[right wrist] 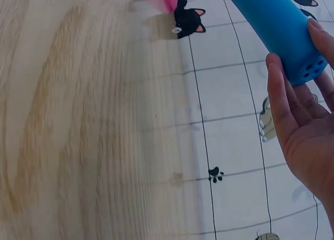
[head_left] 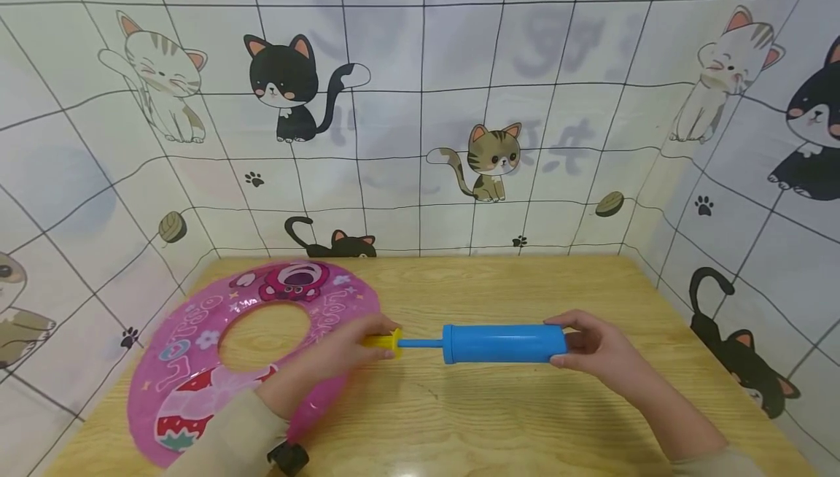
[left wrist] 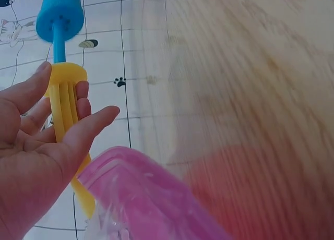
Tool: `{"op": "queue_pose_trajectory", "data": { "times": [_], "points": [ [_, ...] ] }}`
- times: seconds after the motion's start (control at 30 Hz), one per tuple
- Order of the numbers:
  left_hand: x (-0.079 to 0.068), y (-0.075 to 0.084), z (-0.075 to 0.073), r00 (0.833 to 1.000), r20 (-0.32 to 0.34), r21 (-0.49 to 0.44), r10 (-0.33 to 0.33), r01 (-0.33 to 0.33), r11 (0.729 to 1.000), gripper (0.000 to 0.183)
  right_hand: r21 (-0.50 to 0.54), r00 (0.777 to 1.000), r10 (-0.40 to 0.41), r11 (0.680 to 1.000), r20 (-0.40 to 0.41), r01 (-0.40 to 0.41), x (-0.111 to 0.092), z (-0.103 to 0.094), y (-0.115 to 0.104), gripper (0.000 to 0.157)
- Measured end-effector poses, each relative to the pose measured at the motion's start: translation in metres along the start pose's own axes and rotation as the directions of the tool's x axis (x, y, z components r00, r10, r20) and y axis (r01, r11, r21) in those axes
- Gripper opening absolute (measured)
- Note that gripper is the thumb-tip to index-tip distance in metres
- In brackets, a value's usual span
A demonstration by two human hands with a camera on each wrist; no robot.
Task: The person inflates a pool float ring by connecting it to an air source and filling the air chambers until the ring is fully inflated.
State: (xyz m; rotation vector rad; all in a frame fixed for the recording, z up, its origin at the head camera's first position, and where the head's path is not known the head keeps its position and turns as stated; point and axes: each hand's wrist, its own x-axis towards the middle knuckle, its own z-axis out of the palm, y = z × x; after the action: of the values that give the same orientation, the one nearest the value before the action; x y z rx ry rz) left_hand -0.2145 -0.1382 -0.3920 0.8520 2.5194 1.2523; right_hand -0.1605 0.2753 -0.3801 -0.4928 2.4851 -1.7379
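A hand air pump with a blue barrel [head_left: 505, 343] is held level above the wooden table, its thin blue rod [head_left: 421, 343] partly drawn out. My left hand [head_left: 337, 349] grips the yellow handle [left wrist: 65, 107], with the thumb and fingers around its collar. At the other end, my right hand [head_left: 600, 351] pinches the barrel between thumb and fingers. Small holes show in that end face [right wrist: 314, 69] in the right wrist view. A pink inflatable swim ring [head_left: 149, 389], printed with a bear and a strawberry, lies on the left, partly beneath my left forearm.
The light wooden table [head_left: 512, 426] runs back to white walls [head_left: 400, 47] covered with a cat-and-grid print. Similar sheets stand at the left and right sides. A dark wrist strap piece [head_left: 289, 456] shows by the left sleeve.
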Motion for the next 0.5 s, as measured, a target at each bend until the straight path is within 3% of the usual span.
{"op": "queue_pose_trajectory", "data": {
  "times": [0.23,0.5],
  "points": [
    [0.006,0.006,0.013,1.0,0.008,-0.001,0.023,-0.023,1.0,0.034,0.036,0.999,-0.006,0.999,0.051,0.004,0.012,0.02,0.0,0.05],
    [0.008,0.013,0.023,1.0,-0.002,-0.007,-0.01,0.01,1.0,0.032,0.018,0.995,-0.015,1.0,0.094,0.014,0.018,0.034,0.001,0.052]
  ]
}}
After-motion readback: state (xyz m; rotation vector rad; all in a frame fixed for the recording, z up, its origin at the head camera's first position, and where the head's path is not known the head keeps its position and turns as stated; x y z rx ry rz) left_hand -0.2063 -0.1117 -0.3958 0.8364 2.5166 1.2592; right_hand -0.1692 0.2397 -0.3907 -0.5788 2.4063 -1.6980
